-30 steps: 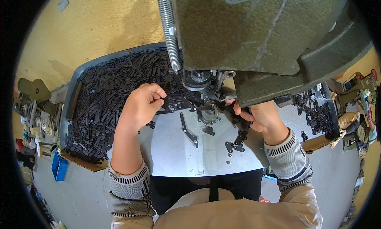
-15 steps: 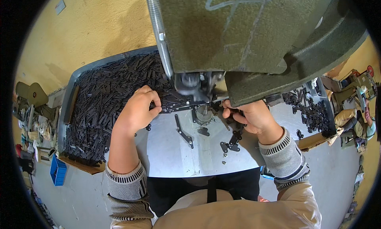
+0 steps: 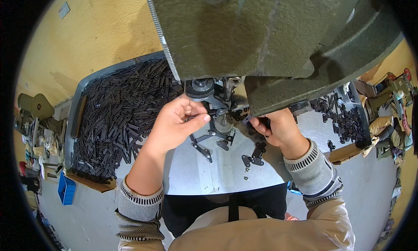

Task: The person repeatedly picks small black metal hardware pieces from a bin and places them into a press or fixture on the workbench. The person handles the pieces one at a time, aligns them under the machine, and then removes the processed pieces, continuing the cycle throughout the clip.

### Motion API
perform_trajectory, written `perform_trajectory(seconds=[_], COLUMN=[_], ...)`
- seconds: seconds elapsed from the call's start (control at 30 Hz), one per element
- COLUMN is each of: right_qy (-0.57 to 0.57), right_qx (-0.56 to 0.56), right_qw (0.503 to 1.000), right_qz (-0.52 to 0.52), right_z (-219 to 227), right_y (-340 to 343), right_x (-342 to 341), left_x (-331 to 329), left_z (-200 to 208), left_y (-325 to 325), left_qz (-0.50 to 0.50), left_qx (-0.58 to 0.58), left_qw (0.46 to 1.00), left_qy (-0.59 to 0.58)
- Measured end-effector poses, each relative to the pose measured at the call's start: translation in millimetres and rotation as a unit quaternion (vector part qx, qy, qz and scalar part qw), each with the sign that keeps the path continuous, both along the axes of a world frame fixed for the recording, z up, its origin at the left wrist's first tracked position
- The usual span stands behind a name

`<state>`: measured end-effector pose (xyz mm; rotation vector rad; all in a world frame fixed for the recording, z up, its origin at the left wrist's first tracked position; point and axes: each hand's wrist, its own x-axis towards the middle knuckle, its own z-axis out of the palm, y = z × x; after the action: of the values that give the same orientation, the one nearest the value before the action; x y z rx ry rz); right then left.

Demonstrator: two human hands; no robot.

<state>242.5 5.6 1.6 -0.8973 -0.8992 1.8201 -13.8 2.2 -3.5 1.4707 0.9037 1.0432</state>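
2 hands: both yours, working under the head of the green machine [image 3: 270,37] at the centre of the frame.
Left hand [image 3: 176,124]: closed in a pinch, thumb against forefinger, on 1 end of a thin black metal strip [image 3: 197,117] that you hold at the machine's tooling [image 3: 222,122].
Right hand [image 3: 278,127]: fingers curled at the other side of the tooling, just under the machine's overhang; you appear to grip a dark part, but the pictures do not show it plainly.
Strip, location: just left of centre frame, between your left fingertips and the round post of the tooling.
Strip, handling: likely light, stiff and flat, with hard edges; judged slippery if oily. Take it by the flat end, well away from the tooling.
Stock: a heap of like black strips [image 3: 117,120] fills the grey tray [image 3: 80,94] at the left of the frame.
Finished parts: a smaller pile of black pieces [image 3: 342,116] at the right of the frame.
Loose items: several jointed black pieces [image 3: 254,155] on the grey table [image 3: 217,172], below centre.
Other: a blue bin [image 3: 66,189] at lower left.
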Motion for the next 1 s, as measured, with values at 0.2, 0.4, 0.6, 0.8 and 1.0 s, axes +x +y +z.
perform_trajectory(seconds=[0.2, 0.4, 0.6, 0.8, 1.0], right_qy=[-0.11, -0.154, -0.316, -0.389, -0.439], right_qx=[0.111, 0.236, 0.415, 0.474, 0.503], right_qw=[0.988, 0.959, 0.85, 0.789, 0.744], right_qz=[-0.013, -0.034, -0.072, -0.027, 0.019], right_z=[7.7, 2.7, -6.8, -5.7, -3.4], right_y=[-4.4, -5.3, -13.6, -11.9, -10.3], right_x=[-10.1, -12.1, -17.2, -16.1, -15.4], left_x=[15.8, 20.4, 25.3, 7.2, 1.6], left_z=[-5.1, -6.1, -7.3, 11.3, 10.4], left_y=[-3.2, -4.9, -2.3, -0.4, 4.4], left_qz=[0.012, 0.054, 0.052, 0.02, 0.009], left_qx=[0.007, 0.099, 0.0, -0.165, -0.205], left_qw=[1.0, 0.986, 0.989, 0.985, 0.978], left_qy=[-0.007, 0.122, 0.136, 0.042, 0.025])
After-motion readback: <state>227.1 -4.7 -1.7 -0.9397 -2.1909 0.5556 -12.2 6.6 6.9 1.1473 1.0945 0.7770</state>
